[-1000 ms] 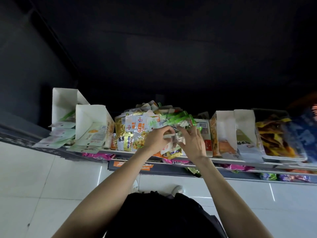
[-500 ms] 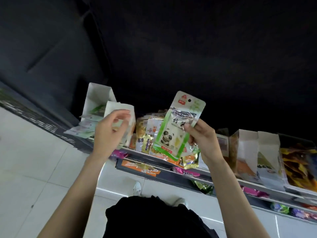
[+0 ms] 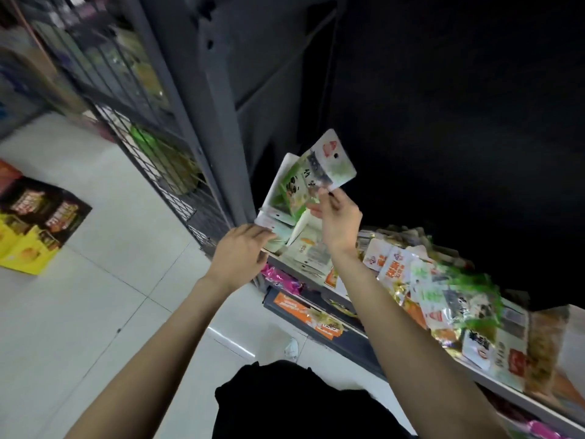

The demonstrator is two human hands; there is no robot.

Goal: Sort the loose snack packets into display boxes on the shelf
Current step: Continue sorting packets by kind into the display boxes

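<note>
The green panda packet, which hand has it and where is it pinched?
The right hand pinches the green panda packet at its lower edge with its fingertips. The left hand touches packets in the white display box.

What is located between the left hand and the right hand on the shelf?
In the head view, the white display box holding panda packets stands between the left hand and the right hand.
</note>
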